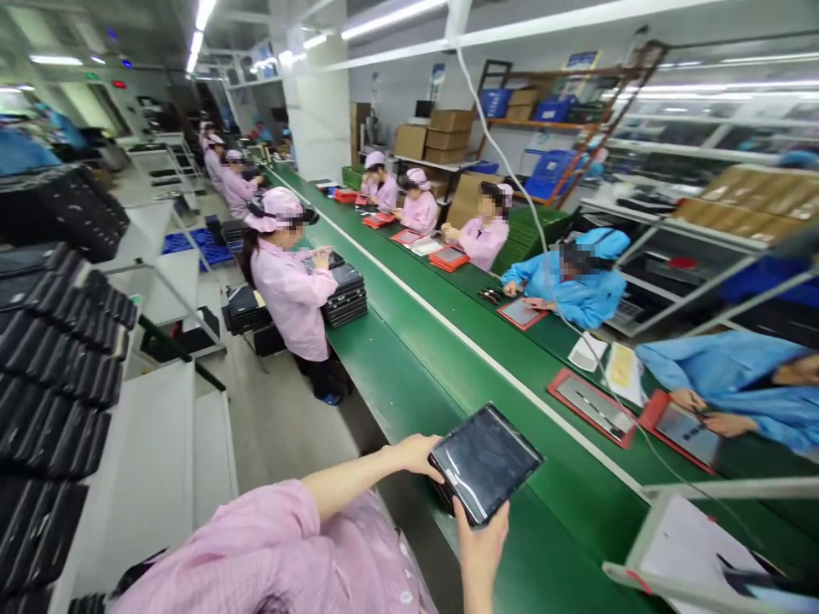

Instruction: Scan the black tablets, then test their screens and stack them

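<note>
A black rectangular device [490, 460] with a glossy, film-like face is held tilted over the near edge of the green conveyor. My left hand [419, 456] grips its left corner, with the thumb along the edge. On the near side, my right hand [483, 537] clasps the lower edge, with fingers partly hidden beneath. Something dark shows below the device by my left hand; I cannot tell whether it is a second piece.
The green conveyor belt [422, 358] runs away to the upper left. A co-worker in pink [291, 286] stands by a stack of black devices [349, 298]. Across the belt, people in blue handle panels on red trays [592, 405]. Black stacks [57, 367] fill the left shelving. A cable [505, 153] hangs overhead.
</note>
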`<state>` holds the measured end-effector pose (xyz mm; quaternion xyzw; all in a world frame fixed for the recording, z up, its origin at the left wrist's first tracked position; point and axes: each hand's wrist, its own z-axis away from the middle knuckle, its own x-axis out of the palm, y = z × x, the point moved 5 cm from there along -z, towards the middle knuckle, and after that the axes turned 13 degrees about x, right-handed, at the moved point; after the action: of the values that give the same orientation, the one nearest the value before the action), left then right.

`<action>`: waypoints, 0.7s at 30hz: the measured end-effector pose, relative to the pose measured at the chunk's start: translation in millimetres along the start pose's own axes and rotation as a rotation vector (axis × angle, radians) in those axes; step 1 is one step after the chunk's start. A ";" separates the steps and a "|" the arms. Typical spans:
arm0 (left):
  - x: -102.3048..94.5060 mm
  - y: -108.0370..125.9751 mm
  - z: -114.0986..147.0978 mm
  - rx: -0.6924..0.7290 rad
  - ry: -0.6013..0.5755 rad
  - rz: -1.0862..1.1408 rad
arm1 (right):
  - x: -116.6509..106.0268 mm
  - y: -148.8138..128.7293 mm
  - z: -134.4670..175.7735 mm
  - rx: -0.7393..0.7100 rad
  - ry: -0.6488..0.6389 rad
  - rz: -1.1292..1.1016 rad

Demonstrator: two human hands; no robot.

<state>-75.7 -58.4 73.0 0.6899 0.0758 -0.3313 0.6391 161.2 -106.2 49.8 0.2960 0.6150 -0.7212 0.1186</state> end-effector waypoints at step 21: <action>-29.0 37.2 14.0 0.079 0.082 -0.211 | -12.0 -0.3 -6.0 -0.004 0.072 0.114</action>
<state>-83.5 -68.6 120.6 0.7157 0.1607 -0.3711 0.5694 172.3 -102.7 56.5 0.3560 0.6024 -0.7009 0.1381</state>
